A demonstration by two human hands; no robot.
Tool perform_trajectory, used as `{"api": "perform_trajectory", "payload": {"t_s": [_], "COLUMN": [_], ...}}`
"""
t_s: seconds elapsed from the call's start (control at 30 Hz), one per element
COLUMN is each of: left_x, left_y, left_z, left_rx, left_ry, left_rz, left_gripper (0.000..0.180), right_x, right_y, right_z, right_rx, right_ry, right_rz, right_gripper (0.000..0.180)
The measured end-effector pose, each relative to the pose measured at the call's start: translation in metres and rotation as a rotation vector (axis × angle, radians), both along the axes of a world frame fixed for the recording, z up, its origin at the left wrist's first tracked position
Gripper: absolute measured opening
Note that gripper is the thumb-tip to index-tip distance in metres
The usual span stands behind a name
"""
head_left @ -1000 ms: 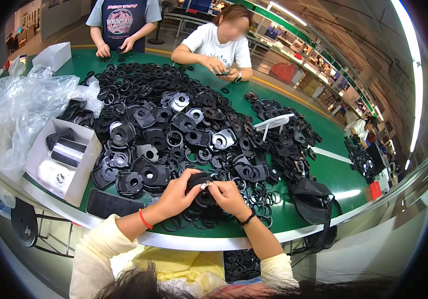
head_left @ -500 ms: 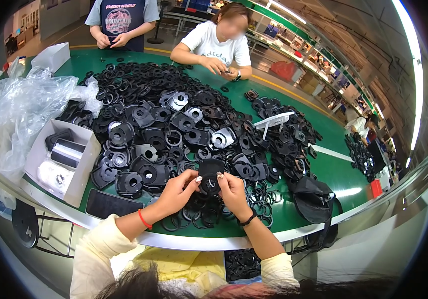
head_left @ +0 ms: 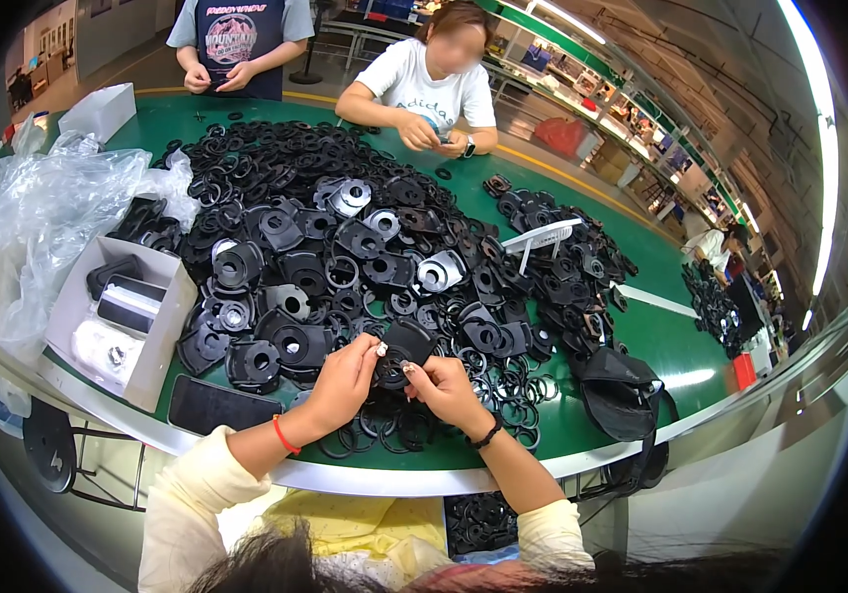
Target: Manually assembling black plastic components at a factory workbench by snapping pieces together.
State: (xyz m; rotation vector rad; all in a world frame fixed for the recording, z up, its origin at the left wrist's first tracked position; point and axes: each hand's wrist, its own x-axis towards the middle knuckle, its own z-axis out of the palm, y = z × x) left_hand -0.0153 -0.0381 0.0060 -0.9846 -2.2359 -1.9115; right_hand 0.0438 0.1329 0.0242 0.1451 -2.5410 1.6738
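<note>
Between my two hands, above the near edge of the table, is a black plastic part (head_left: 408, 341) with a flat plate at one end and a round ring at the other. It is tilted to the right. My left hand (head_left: 347, 376) grips the ring end from the left side. My right hand (head_left: 447, 390) pinches the ring's right edge with thumb and fingers. Loose black rings (head_left: 518, 410) lie around and beneath my hands. Just beyond them rises a big heap of similar black plates with round holes (head_left: 294, 344).
On the left are a white box (head_left: 172, 341) with parts inside, a black phone (head_left: 221, 405) and clear plastic bags (head_left: 39, 237). To the right lie a black cap-like item (head_left: 622, 395) and a white plastic piece (head_left: 543, 237). Two people (head_left: 434, 84) (head_left: 236, 44) work across the green table (head_left: 681, 371).
The black part has turned from upright to tilted right. My right hand has moved lower, with its fingers now curled at the ring; my left hand has shifted slightly left.
</note>
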Motion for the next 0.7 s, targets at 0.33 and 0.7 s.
{"api": "perform_trajectory", "payload": {"t_s": [0.33,0.7], "left_x": [0.001,0.001], "left_y": [-0.002,-0.004], "left_z": [0.01,0.01], "left_rx": [-0.01,0.024], "left_ry": [-0.121,-0.164], "left_rz": [-0.02,-0.024], "left_gripper": [0.015,0.017], "right_x": [0.0,0.003], "right_y": [0.0,-0.007], "right_z": [-0.006,0.001], "right_rx": [0.018,0.026], "right_ry": [0.131,0.137], "right_rz": [-0.052,0.017], "right_gripper": [0.028,0.03]}}
